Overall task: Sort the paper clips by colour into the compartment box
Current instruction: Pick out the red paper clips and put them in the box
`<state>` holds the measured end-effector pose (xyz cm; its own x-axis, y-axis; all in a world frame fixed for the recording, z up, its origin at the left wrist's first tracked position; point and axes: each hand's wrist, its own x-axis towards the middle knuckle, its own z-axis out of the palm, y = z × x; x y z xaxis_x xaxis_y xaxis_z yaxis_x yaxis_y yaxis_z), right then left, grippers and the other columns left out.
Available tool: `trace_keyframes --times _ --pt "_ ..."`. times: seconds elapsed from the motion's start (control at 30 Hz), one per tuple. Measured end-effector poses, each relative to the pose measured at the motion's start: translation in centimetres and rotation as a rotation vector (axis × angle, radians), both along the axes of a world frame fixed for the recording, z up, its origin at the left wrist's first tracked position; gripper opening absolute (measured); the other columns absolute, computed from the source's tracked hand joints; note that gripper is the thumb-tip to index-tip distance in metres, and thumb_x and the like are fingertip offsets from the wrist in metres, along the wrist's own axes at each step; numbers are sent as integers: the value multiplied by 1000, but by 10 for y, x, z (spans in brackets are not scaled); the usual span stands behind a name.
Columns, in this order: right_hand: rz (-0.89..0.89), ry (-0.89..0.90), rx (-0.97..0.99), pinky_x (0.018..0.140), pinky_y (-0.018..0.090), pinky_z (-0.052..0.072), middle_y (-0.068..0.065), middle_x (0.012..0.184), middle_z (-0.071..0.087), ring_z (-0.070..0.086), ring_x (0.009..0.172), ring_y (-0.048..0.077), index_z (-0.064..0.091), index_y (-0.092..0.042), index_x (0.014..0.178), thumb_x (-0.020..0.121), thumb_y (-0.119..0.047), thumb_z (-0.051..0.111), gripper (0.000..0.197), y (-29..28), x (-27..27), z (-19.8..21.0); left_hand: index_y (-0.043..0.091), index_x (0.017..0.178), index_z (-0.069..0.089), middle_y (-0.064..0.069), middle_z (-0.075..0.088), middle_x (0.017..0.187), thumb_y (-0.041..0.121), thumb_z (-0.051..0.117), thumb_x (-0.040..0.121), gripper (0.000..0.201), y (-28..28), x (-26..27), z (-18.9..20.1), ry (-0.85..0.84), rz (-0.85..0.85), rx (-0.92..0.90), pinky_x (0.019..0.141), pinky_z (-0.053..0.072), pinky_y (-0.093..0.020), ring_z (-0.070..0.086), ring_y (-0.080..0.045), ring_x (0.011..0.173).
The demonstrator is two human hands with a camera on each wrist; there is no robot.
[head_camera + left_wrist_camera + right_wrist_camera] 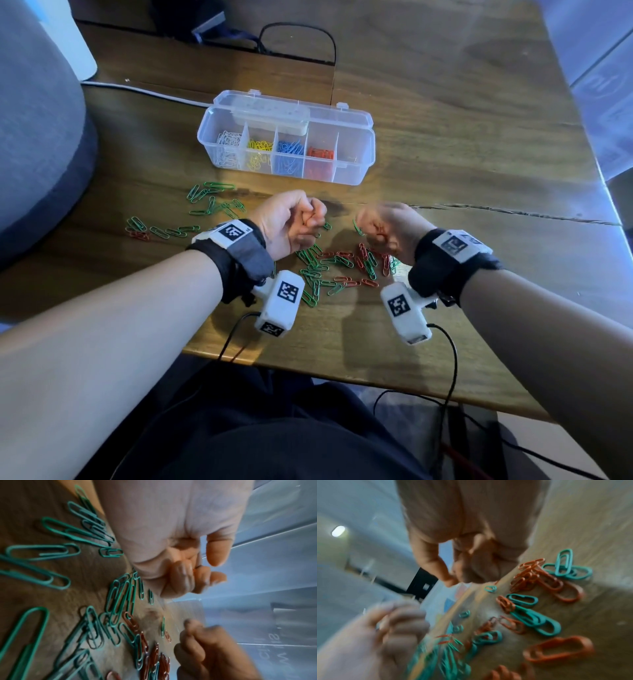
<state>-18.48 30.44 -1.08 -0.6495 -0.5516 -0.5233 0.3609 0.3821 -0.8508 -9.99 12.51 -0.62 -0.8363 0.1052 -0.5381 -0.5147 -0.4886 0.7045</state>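
The clear compartment box (356, 150) stands open at the back of the table, holding white, yellow, blue and red clips in separate compartments; the rightmost one looks empty. A mixed pile of green and red paper clips (335, 263) lies between my wrists. More green clips (212, 202) are scattered to the left. My left hand (310, 221) is curled just above the pile, and a thin clip wire (197, 566) shows between its fingers. My right hand (375, 228) is blurred and curled, with red clips (380, 229) in its grip; its thumb meets the fingertips (453, 580).
A grey upholstered seat (37, 137) crowds the table's left side. A white cable (144, 90) and a black cable (329, 44) run behind the box. The table's front edge (342, 370) is close to my lap. A crack (513, 214) crosses the wood at the right.
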Motion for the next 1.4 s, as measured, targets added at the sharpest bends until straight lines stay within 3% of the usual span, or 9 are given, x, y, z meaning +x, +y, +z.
trace_keyframes --times 0.13,0.2,0.3,0.47,0.67,0.87,1.03,1.2,1.4 --pt "471 663 467 42 8 34 -18 64 48 41 51 -4 63 -27 91 87 -20 61 8 -4 11 -1 14 65 49 5 38 55 11 52 84 19 4 -6 -6 -21 -26 -477 40 21 -17 29 -8 44" --pt "564 747 565 45 8 34 -18 66 47 41 55 -2 65 -30 101 88 -22 58 17 -5 17 -4 14 76 62 9 45 60 14 60 85 9 4 -4 -8 93 -179 -992 44 28 -14 38 -4 51" --pt "587 795 657 53 19 40 -8 85 59 47 61 10 64 -25 106 90 -22 53 20 -7 19 -6 20 85 66 17 46 57 19 66 84 1 7 2 -6 206 -431 -1308 46 31 -11 43 -1 51" --pt "456 639 513 39 11 35 -4 73 59 49 55 3 68 -16 87 85 -13 60 9 -10 11 -9 23 92 62 13 55 73 30 63 85 9 19 7 -10 244 -630 -1437 69 42 -25 59 -13 76" --pt "-296 -300 -150 33 16 21 3 62 45 41 47 11 38 -13 64 79 -3 29 20 13 0 1 20 92 63 -1 66 104 17 54 88 10 20 2 -15 289 -659 -1544 72 40 -26 57 -21 89" --pt "-209 -8 169 34 14 19 -4 48 40 27 39 10 56 -10 68 82 -8 52 15 24 4 -1 11 92 55 -7 61 93 9 40 91 15 19 4 -22 284 -774 -1704 68 49 -35 58 -28 84" --pt "218 647 623 48 20 41 3 78 64 55 61 13 67 -12 81 83 -25 65 14 16 16 -12 9 99 47 -5 49 89 12 33 93 16 21 2 -22 213 -863 -1645 71 42 -35 48 -24 80" --pt "346 692 770 65 36 57 6 90 65 64 71 24 64 -13 89 84 -20 54 13 3 16 -17 12 82 44 -1 47 73 17 41 94 13 10 1 -14 243 -592 -1439 62 33 -32 46 -23 72" --pt "238 384 518 41 22 33 9 62 54 41 47 15 66 4 84 85 -17 60 22 1 3 -11 12 77 52 -3 56 75 1 42 92 21 6 12 2 16 135 -243 39 33 -12 36 -5 48"
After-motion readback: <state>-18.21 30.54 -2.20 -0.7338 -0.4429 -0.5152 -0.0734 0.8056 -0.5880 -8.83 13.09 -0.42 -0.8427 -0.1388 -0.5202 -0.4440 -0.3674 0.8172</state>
